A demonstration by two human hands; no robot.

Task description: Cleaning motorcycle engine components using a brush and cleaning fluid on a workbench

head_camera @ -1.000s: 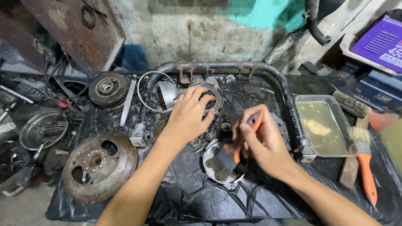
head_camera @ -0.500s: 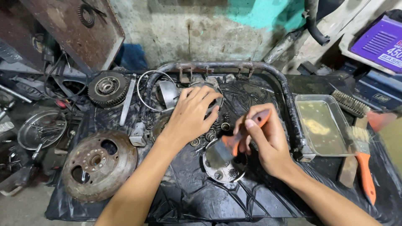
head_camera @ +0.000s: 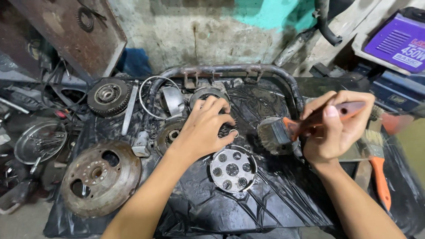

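The right hand [head_camera: 338,128] grips a paintbrush [head_camera: 283,132] by its orange handle, bristles raised to the right of the round plate [head_camera: 233,169], seemingly lifted clear of it. The left hand [head_camera: 204,130] rests just above the plate, fingertips curled onto a small ring [head_camera: 233,132] among oily gears, probably to pick it up. Everything lies on wrinkled black sheeting [head_camera: 265,208]; a rusty drum [head_camera: 99,177] sits far left of the plate, before a stained wall.
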